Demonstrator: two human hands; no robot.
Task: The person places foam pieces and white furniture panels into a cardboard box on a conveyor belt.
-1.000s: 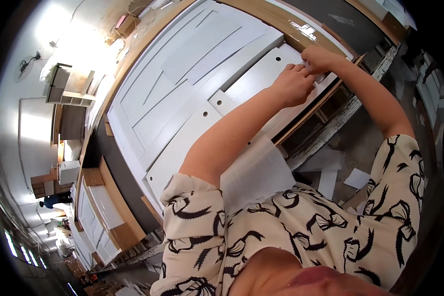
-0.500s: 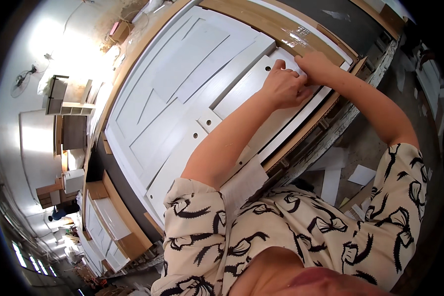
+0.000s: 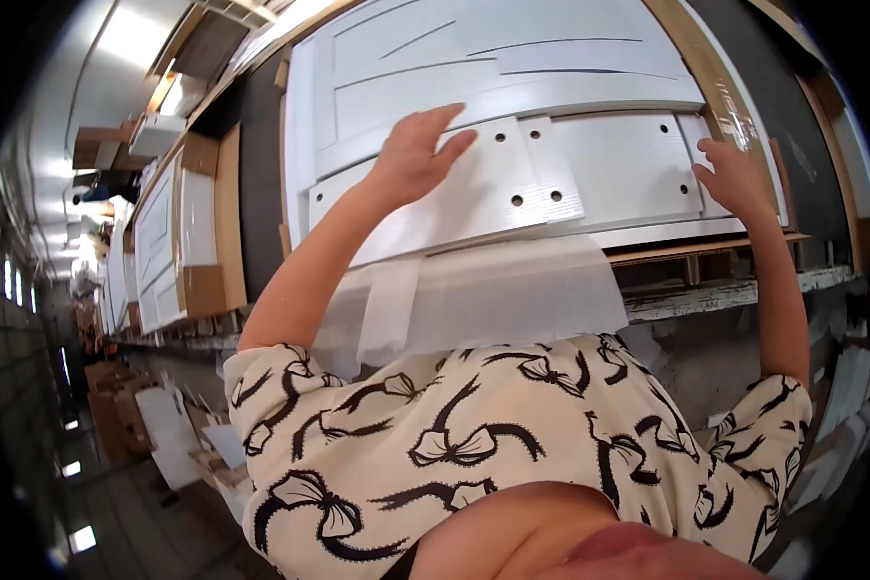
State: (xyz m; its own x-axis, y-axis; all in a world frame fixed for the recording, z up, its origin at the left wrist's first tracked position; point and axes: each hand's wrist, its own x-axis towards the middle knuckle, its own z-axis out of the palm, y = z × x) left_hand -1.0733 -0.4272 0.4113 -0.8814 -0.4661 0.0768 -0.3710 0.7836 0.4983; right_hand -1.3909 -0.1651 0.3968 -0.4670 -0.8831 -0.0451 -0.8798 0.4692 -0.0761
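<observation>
Above the left end of a white board with drilled holes (image 3: pixel 478 188), my left hand (image 3: pixel 418 159) has its fingers and thumb apart and holds nothing. At the right end, my right hand (image 3: pixel 735 179) has its fingers loosely spread beside a narrow white strip (image 3: pixel 710 205); no object shows in it. Between the hands lie a short white piece with holes (image 3: pixel 554 169) and a longer white board (image 3: pixel 619 159). Behind these boards is a large white panel with grooved lines (image 3: pixel 406 92). A translucent foam sheet (image 3: pixel 512 290) hangs over the near edge.
Shiny clear tape (image 3: pixel 741 126) runs along the cardboard side (image 3: pixel 706 68) at the right. To the left, another cardboard carton (image 3: pixel 198 227) holds white panels on the dark bench top (image 3: pixel 263 155). Loose boxes and boards (image 3: pixel 116 406) lie on the floor at left.
My hands, close together at the right end before, have moved apart, the left one leftward over the boards. The view has turned, so the boards now lie more level across it.
</observation>
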